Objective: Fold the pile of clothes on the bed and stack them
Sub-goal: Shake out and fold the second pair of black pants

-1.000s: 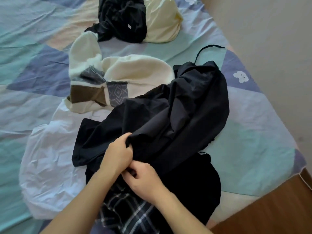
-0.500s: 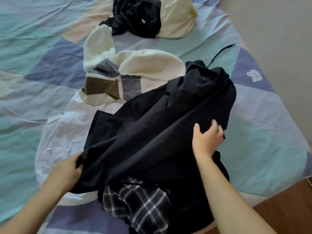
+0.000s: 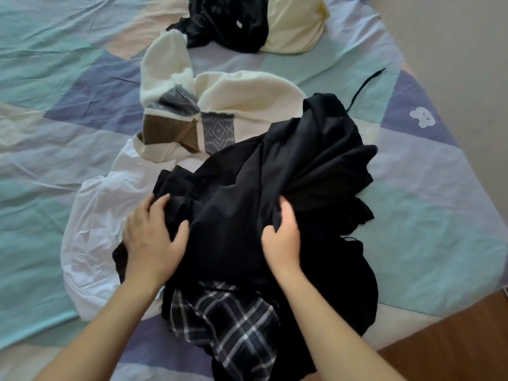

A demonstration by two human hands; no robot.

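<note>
While both hands [image 3: 217, 237] grip it, the black garment [image 3: 297, 171] lies bunched.

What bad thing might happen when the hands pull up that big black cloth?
1. The black garment lies bunched over the plaid garment, so lifting it might drag the plaid one along.
2. Its thin black strap trails loose on the bed sheet and could snag or tangle.
3. The left hand and right hand grip crumpled middle folds, not edges, so the garment may come up twisted and fold unevenly.
</note>
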